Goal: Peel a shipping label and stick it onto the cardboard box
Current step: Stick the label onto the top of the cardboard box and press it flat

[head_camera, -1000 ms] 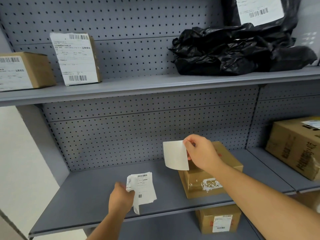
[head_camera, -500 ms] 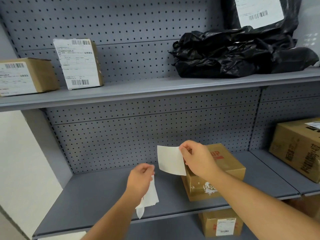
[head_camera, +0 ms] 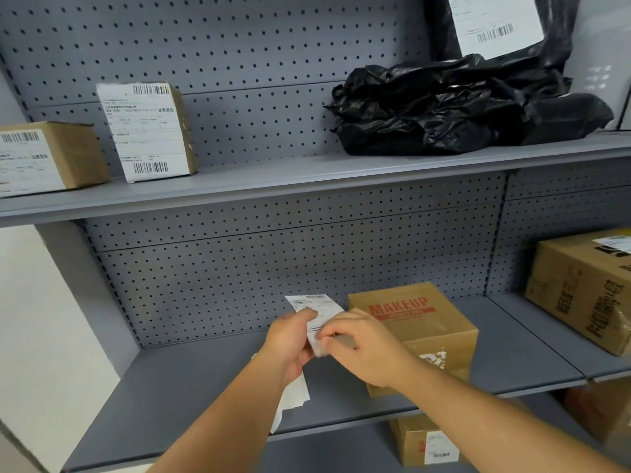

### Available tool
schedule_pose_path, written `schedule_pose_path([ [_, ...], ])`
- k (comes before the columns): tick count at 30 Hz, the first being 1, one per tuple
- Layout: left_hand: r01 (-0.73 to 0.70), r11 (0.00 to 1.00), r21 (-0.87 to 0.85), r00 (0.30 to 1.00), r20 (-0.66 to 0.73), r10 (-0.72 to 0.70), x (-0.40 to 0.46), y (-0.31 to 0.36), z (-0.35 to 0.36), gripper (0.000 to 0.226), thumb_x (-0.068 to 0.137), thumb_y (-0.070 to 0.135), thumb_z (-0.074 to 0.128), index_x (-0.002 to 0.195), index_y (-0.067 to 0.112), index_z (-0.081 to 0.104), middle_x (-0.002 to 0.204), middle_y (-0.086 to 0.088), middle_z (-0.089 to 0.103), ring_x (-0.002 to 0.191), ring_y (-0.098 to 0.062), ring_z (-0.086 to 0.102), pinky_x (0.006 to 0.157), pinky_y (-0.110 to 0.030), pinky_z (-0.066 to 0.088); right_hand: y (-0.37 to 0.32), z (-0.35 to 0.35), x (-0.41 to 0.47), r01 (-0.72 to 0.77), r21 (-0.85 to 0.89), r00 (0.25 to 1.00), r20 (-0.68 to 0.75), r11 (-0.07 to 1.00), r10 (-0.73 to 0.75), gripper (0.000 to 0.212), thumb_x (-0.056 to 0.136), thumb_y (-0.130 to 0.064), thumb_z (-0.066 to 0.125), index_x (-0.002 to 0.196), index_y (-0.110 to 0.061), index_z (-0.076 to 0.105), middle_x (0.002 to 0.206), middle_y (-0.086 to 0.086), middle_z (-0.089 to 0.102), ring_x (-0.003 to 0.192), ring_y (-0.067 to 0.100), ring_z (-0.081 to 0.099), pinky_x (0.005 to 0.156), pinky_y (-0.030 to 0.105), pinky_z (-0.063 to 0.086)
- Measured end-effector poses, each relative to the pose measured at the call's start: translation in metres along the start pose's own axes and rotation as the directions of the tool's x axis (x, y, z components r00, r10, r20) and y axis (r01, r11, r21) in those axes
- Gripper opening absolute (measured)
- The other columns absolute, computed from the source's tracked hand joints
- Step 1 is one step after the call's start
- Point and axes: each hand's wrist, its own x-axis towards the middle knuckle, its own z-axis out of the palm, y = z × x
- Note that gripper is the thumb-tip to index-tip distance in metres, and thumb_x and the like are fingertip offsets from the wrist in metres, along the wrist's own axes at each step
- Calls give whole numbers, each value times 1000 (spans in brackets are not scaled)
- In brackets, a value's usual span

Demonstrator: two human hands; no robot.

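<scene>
Together, 2 hands — left hand [head_camera: 290, 339], right hand [head_camera: 362, 346] — pinching 1 shipping label [head_camera: 317, 310], beside 1 cardboard box [head_camera: 420, 332].

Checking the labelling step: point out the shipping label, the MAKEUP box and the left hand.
shipping label [head_camera: 316, 303], head view, printed upper part above the fingers.
MAKEUP box [head_camera: 415, 314], head view, top face.
left hand [head_camera: 290, 339], head view, back of hand.

Six cardboard boxes [head_camera: 415, 332], two hands [head_camera: 290, 339], two shelves [head_camera: 239, 179]
</scene>
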Motion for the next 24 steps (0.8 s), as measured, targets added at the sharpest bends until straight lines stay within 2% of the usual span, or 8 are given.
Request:
schedule_pose_path([
  [3, -32, 997, 66, 999, -26, 34, 2, -2, 1, 26, 100, 2, 55, 119, 9, 72, 107, -13, 81, 99, -37, 77, 93, -59, 59, 7, -2, -2, -72, 85, 997, -30, 994, 75, 21, 93, -37, 60, 104, -33, 77, 108, -21, 71, 107, 2, 58, 93, 21, 47],
  [5, -37, 996, 80, 999, -29, 39, 4, -4, 3, 26, 100, 2, 56, 119, 10, 72, 105, -12, 81, 96, -36, 78, 91, -60, 60, 16, -12, 0, -173, 152, 968, -154, 973, 196, 17, 95, -26, 61, 100, -32, 76, 100, -17, 72, 92, 3, 63, 81, 24, 52],
  [7, -26, 995, 96, 999, -21, 28, 3, -7, 9, 23, 101, 5, 56, 118, 11, 70, 102, -9, 82, 96, -33, 78, 91, -59, 61, 25, -27, 2, -313, 170, 916, -206, 934, 345, 17, 97, -25, 59, 100, -30, 75, 97, -15, 73, 87, 4, 66, 75, 24, 53],
  [9, -15, 994, 110, 1000, 1, 15, 3, -9, 17, 22, 102, 7, 56, 118, 13, 69, 103, -7, 82, 97, -31, 78, 91, -56, 61, 34, -41, 2, -429, 211, 864, -187, 878, 467, 18, 98, -25, 58, 104, -26, 75, 100, -14, 73, 91, 6, 66, 75, 22, 50],
  [12, -13, 992, 127, 999, 33, 9, 3, -13, 32, 22, 103, 7, 55, 119, 12, 70, 105, -8, 82, 99, -32, 78, 93, -57, 60, 49, -55, -1, -525, 310, 798, -146, 793, 585, 17, 98, -27, 61, 99, -22, 77, 96, -7, 76, 89, 14, 70, 83, 33, 57],
  [14, -19, 989, 148, 999, 45, 13, 4, -14, 44, 24, 103, 7, 54, 120, 12, 70, 107, -8, 82, 99, -31, 78, 92, -57, 61, 54, -61, -4, -554, 395, 774, -80, 733, 628, 17, 98, -27, 63, 95, -18, 77, 91, -2, 78, 81, 15, 70, 76, 33, 59],
  [17, -27, 985, 171, 998, 52, 18, 7, -15, 61, 25, 103, 8, 55, 122, 13, 69, 108, -8, 81, 100, -31, 78, 92, -55, 61, 60, -73, -7, -567, 475, 768, 11, 673, 640, 19, 98, -26, 64, 95, -13, 77, 89, 1, 80, 74, 12, 68, 62, 24, 51],
  [24, -46, 983, 176, 999, 24, 43, 14, -17, 104, 20, 102, 5, 56, 116, 10, 70, 105, -10, 82, 97, -31, 79, 91, -55, 62, 90, -112, -4, -553, 460, 783, 4, 695, 622, 13, 94, -17, 70, 89, -8, 78, 83, -1, 79, 63, 8, 63, 47, 12, 46],
])
